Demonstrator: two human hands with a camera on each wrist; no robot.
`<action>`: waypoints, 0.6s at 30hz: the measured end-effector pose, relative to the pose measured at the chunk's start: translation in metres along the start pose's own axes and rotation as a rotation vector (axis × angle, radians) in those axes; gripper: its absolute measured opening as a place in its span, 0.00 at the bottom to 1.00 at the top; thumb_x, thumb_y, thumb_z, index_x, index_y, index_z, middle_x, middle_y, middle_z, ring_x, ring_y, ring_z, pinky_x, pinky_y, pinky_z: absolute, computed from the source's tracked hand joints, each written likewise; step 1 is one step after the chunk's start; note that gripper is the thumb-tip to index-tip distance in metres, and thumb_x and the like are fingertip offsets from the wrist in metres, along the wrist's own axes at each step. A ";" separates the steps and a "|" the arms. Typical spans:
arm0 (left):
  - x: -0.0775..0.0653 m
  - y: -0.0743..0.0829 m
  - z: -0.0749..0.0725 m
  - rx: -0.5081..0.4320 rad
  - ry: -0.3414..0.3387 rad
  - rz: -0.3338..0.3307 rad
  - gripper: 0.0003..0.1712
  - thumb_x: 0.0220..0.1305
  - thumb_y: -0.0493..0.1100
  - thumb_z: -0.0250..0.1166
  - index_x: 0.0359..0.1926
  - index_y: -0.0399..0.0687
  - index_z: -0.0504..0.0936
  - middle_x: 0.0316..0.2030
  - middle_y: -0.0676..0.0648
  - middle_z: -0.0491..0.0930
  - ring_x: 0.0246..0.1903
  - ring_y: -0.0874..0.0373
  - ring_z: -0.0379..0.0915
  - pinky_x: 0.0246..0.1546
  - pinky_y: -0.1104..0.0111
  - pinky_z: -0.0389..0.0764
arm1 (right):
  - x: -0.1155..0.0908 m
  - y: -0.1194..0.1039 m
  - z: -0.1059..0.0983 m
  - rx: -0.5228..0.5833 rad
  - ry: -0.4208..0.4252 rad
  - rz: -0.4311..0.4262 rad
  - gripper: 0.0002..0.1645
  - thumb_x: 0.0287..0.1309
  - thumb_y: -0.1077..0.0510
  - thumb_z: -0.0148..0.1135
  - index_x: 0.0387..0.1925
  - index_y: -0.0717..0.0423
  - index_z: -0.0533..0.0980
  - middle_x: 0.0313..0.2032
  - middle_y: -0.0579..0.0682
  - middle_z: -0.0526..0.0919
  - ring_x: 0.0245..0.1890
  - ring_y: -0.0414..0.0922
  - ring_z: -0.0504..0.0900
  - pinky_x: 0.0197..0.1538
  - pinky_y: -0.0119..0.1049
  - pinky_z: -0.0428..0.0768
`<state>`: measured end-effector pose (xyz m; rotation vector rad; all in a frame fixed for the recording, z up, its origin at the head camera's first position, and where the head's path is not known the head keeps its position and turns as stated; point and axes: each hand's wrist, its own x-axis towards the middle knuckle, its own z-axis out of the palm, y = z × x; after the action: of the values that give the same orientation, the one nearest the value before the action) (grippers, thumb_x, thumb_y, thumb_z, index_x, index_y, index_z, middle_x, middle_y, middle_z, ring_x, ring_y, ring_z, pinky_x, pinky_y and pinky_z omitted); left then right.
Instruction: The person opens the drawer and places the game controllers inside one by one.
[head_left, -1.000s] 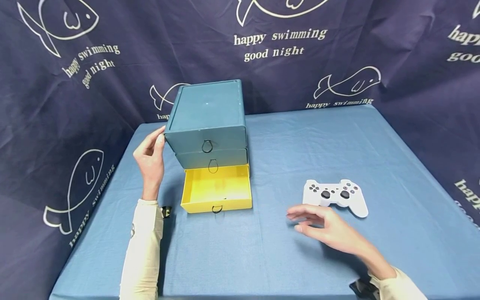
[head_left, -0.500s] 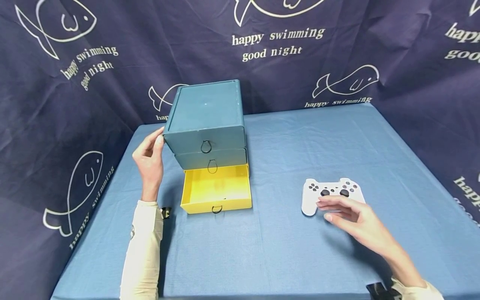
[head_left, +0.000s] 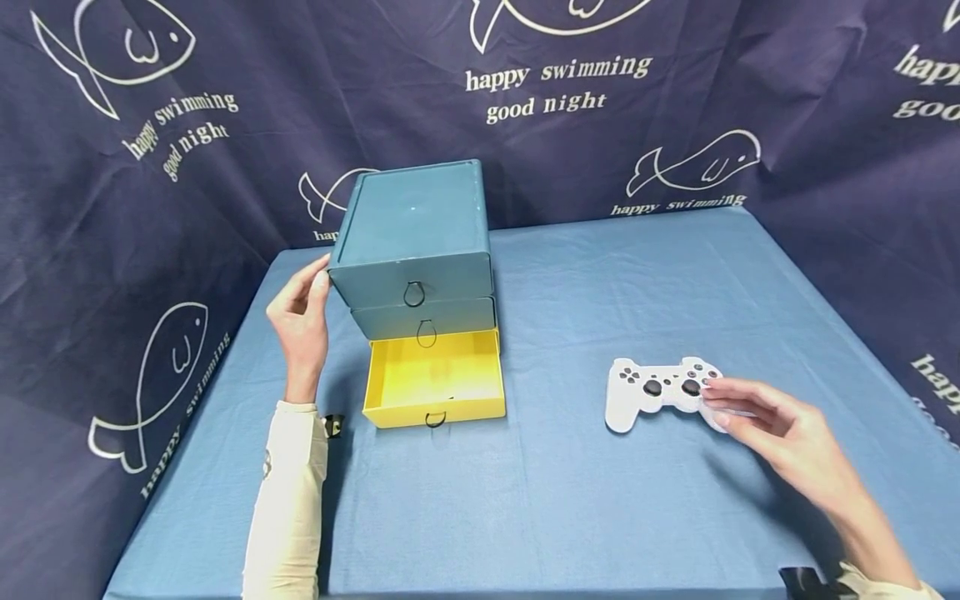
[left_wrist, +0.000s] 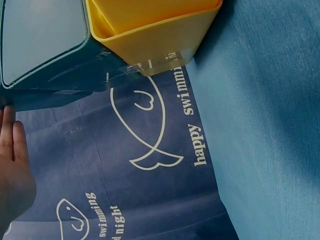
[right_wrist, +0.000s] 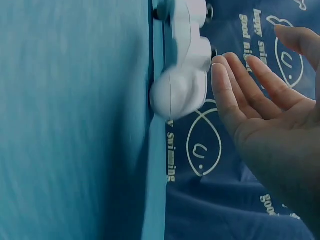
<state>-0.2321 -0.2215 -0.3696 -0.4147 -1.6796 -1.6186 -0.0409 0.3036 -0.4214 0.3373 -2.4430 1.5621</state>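
A blue-green drawer box (head_left: 411, 212) stands on the table at the left, its two upper drawers pushed in. Below them the yellow drawer (head_left: 435, 379) is pulled out, with nothing in it but a tiny dark speck. My left hand (head_left: 302, 321) rests its fingers against the box's upper left front edge; in the left wrist view the fingers (left_wrist: 19, 142) lie straight along its side. A white game controller (head_left: 628, 398) lies to the right. Over its right grip hovers my right hand (head_left: 787, 433), fingers spread apart and holding nothing; the right wrist view shows fingertips beside the controller (right_wrist: 182, 90).
A blue cloth (head_left: 555, 492) covers the table. Dark blue fabric (head_left: 570, 150) with fish prints hangs behind and at both sides. Small black loops (head_left: 414, 293) serve as drawer pulls. A black wrist strap (head_left: 806, 583) shows at the right sleeve.
My right hand has moved rightward, from left of the controller across it to its right grip. The left hand, drawer box and controller have stayed in place.
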 end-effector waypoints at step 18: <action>-0.001 0.000 -0.001 0.035 -0.002 0.000 0.15 0.71 0.34 0.65 0.55 0.31 0.86 0.48 0.45 0.88 0.43 0.60 0.84 0.51 0.70 0.80 | 0.013 0.029 -0.028 -0.097 0.032 0.076 0.31 0.60 0.73 0.70 0.64 0.56 0.78 0.53 0.33 0.84 0.50 0.27 0.82 0.49 0.17 0.74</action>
<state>-0.2317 -0.2221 -0.3705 -0.3992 -1.7073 -1.5870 -0.0604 0.3399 -0.4315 0.2028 -2.5234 1.4599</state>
